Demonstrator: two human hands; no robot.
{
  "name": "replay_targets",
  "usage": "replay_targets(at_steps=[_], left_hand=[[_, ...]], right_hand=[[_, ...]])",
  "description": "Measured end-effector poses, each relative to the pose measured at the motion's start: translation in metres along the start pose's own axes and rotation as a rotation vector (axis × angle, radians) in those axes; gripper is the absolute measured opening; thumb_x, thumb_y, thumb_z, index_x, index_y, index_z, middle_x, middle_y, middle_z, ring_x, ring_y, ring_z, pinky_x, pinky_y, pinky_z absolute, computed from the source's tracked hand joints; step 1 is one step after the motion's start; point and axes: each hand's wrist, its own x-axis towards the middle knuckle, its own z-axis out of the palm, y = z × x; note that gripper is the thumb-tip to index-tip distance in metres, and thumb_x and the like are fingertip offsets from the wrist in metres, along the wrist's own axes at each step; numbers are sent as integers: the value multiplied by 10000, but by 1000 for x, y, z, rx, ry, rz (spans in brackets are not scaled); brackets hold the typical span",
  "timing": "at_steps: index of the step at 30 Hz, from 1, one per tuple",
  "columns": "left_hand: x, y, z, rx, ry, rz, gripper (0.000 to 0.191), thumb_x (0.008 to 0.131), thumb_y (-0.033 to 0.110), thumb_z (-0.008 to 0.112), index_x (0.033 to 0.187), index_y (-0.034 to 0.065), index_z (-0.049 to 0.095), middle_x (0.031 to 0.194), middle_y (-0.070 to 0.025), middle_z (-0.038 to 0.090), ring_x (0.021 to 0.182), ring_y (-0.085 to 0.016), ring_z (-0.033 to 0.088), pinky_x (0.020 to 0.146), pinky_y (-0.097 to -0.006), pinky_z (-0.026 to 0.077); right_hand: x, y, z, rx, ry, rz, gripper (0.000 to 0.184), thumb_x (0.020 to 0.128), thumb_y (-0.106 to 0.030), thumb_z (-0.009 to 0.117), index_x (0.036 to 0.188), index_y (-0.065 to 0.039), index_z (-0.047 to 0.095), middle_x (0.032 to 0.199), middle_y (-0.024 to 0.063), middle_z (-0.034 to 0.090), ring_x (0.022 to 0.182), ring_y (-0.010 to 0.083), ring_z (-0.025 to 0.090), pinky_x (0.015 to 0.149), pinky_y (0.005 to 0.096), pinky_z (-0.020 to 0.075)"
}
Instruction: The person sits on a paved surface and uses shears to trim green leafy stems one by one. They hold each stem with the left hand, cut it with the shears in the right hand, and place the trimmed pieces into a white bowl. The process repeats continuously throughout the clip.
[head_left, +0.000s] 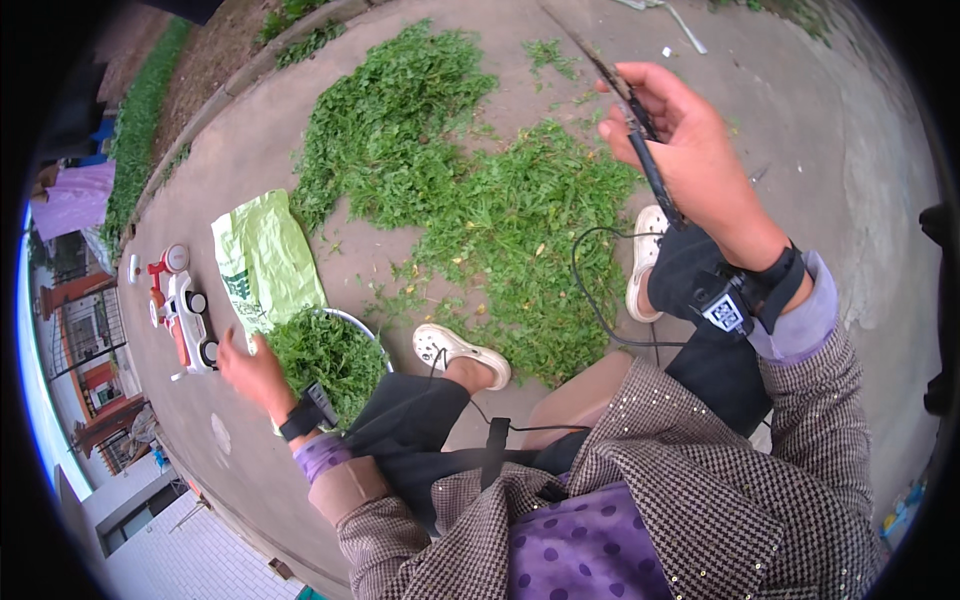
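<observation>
My right hand is raised over the ground on the right, its fingers around a long, narrow tool. The tool has a black handle and a thin, rusty-looking far part; seen edge-on, its exact kind is unclear. Lower left, my left hand, slightly blurred, has its fingers apart and nothing in them. It hovers at the near left side of a white-rimmed basin heaped with chopped greens. Loose leafy greens lie in a thick pile and a flatter spread before me.
A pale green plastic bag with printing lies flat beyond the basin. Left of it is a white and red ride-on toy. My white clogs flank the spread greens. A black cable loops near my right leg. A curb edges the concrete.
</observation>
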Motion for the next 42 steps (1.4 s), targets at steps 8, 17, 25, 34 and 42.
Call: replay_targets(at_steps=[8, 17, 25, 34, 42], left_hand=[[-94, 258, 165, -772, -672, 700, 309, 743, 31, 573, 1039, 87, 640, 979, -144, 608, 958, -330, 569, 843, -410, 477], [-128, 321, 227, -147, -744, 895, 166, 796, 136, 557, 953, 128, 610, 886, -66, 603, 874, -259, 602, 728, -389, 494], [-119, 272, 201, -734, -854, 137, 535, 743, 217, 694, 1211, 24, 521, 1038, -173, 617, 951, -309, 609, 827, -390, 487], [-185, 324, 265, -704, -910, -205, 578, 724, 349, 711, 1158, -1, 555, 994, -225, 654, 978, -365, 616, 860, -383, 471], [-75, 293, 194, -1557, -1053, -388, 357, 826, 242, 620, 1101, 22, 566, 946, -80, 664, 862, -276, 638, 751, -362, 498]], right_hand=[[0, -21, -10, -101, -75, 182, 426, 791, -18, 672, 1182, -13, 501, 889, -14, 538, 813, 64, 503, 744, 213, 420], [-1, -26, -18, -192, -185, 190, 449, 759, 20, 676, 1178, -16, 517, 874, -22, 523, 757, 62, 467, 704, 213, 411], [-5, -22, -2, -91, -135, 115, 414, 756, -39, 715, 1131, -33, 540, 783, -35, 477, 709, 54, 432, 635, 200, 392], [-6, -29, -15, -93, -198, 184, 435, 748, 16, 691, 1150, -34, 533, 812, -44, 480, 626, 35, 383, 562, 196, 341], [-2, -21, -16, -150, -123, 145, 424, 752, 14, 687, 1147, -35, 539, 841, -31, 497, 675, 49, 408, 593, 197, 355]])
